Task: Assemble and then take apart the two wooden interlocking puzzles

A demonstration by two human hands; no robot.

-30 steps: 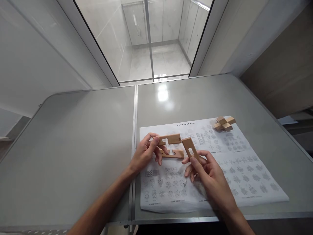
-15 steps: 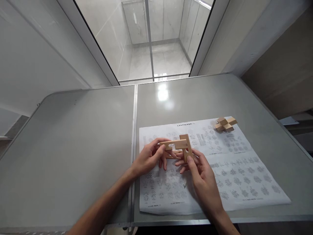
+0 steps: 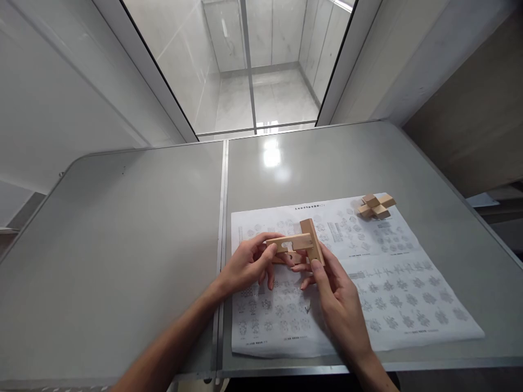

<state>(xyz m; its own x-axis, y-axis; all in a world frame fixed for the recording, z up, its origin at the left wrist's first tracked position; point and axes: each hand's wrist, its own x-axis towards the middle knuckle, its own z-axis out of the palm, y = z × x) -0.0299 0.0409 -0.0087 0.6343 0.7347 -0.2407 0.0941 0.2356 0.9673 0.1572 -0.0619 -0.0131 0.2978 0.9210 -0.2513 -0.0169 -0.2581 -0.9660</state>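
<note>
Above the printed sheet (image 3: pixel 408 316), both hands hold joined wooden pieces. My left hand (image 3: pixel 247 264) pinches the left end of a notched wooden piece (image 3: pixel 301 242), which lies roughly level and has a cut-out near its middle. The lower end of an upright wooden piece (image 3: pixel 312 245) is between the thumb and fingers of my right hand (image 3: pixel 337 291). The two pieces meet at the right end of the notched one. Behind and below it, part of another wooden piece (image 3: pixel 295 258) shows between the hands; fingers hide the rest.
An interlocked wooden cross-shaped block (image 3: pixel 376 207) rests on the sheet's upper right corner. The grey table (image 3: pixel 143 245) has a metal seam (image 3: pixel 223 218) left of the sheet. Beyond its far edge is a glass panel (image 3: pixel 278 98).
The upright wooden piece has turned, so its side cut-out no longer shows and its top leans further left. Both hands keep their hold, with small finger shifts.
</note>
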